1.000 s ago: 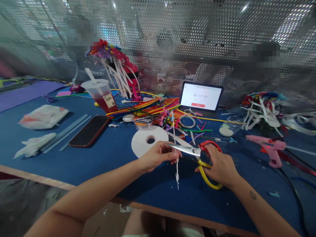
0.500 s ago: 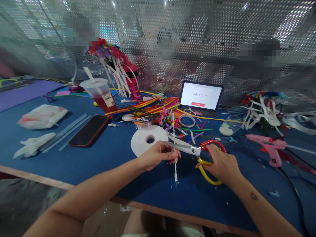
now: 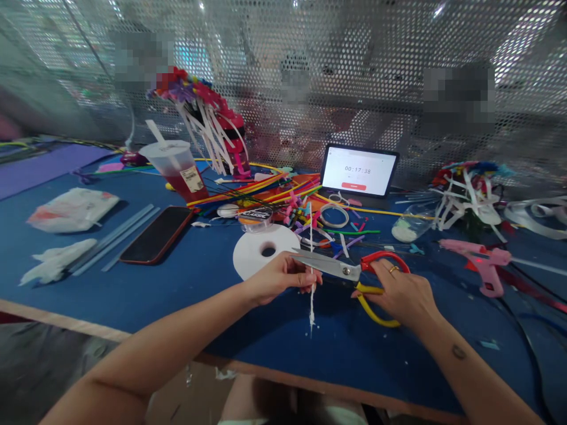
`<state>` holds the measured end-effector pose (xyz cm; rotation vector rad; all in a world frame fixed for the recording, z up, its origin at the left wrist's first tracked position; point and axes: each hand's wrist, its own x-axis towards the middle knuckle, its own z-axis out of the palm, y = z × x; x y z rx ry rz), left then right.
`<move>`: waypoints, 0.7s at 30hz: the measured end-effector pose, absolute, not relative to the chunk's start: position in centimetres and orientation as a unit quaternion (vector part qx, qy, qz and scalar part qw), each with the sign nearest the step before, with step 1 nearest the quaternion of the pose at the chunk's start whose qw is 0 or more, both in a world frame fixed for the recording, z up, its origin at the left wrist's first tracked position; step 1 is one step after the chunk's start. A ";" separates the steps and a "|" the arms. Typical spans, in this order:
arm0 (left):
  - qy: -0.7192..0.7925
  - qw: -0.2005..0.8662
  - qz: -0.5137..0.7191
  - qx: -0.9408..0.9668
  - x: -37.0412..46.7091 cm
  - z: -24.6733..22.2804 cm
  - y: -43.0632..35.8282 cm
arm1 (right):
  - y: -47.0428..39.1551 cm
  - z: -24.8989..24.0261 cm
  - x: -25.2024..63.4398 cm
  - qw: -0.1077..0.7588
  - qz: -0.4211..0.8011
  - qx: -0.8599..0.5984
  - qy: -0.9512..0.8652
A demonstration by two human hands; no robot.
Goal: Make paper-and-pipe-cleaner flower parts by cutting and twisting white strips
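My left hand (image 3: 283,277) is closed, pinching a thin white strip (image 3: 312,307) that stands upright, its frayed lower end hanging below my fingers. In my right hand (image 3: 405,295) are scissors (image 3: 346,270) with one red and one yellow handle loop. Their metal blades point left and cross the strip just above my left fingertips; whether the strip lies between the blades or behind them I cannot tell. Behind my left hand lies a white ribbon spool (image 3: 245,251) with a dark centre hole, partly covered by the hand.
A pink glue gun (image 3: 481,260) rests at the right with its cord. Beyond the spool lie coloured pipe cleaners (image 3: 261,192) and scraps, before a tablet (image 3: 358,171) showing a timer. A drink cup (image 3: 177,171) and a phone (image 3: 157,234) are at the left.
The view has shifted slightly, so most things sit a little further left. My right hand and the scissor handles have edged right relative to the strip; both hands keep their grip.
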<state>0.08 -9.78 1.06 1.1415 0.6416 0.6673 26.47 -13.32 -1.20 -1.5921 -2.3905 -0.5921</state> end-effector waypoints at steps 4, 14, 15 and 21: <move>0.287 0.750 0.309 0.511 0.2 1.5 -9.9 | -13.3 -1.5 26.5 0.135 -0.156 -0.548 -0.811; 0.300 0.735 0.323 0.516 0.1 1.4 -9.7 | -12.9 -1.4 26.7 0.207 -0.059 -0.562 -0.799; 0.301 0.730 0.331 0.517 0.1 1.3 -9.7 | -12.9 -1.3 26.7 0.209 -0.052 -0.559 -0.801; 0.309 0.708 0.373 0.515 0.2 1.3 -9.7 | -13.1 -0.5 26.2 0.229 0.057 -0.570 -0.787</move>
